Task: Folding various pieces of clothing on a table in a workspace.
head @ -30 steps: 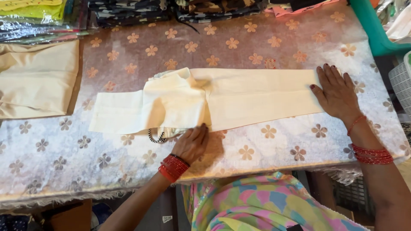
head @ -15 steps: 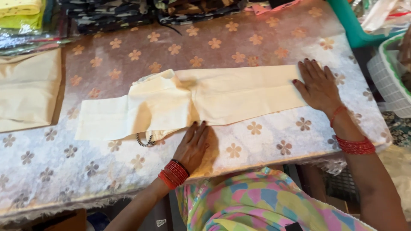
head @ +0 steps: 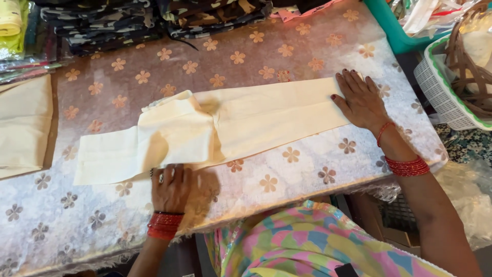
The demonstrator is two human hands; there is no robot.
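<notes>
A folded cream cloth (head: 23, 125) lies at the far left edge of the bench (head: 287, 174), well apart from the long cream garment (head: 220, 128) that stretches across the middle; the bench wears a pale cover printed with small flowers, orange toward the back and grey toward the front. Left of the garment's midpoint its cloth is doubled over itself in a raised fold (head: 177, 123), and a flat narrow end runs out further left from that fold. The left hand (head: 171, 187) rests just in front of the garment's near edge, below the fold, palm down and fingers loosely curled, its fingertips touching the hem; it grips nothing; a ring shows on one finger and red bangles (head: 164, 225) circle the wrist. Behind the garment, at the back of the bench, stand stacks of dark patterned fabric (head: 154, 23). The right hand (head: 361, 100) lies flat and spread on the garment's right end, pressing it to the bench, clasping nothing; more red bangles (head: 407, 166) sit on that wrist. Right of the garment, off the bench, a white plastic basket (head: 438, 95) holds a brown wicker one (head: 469, 64).
</notes>
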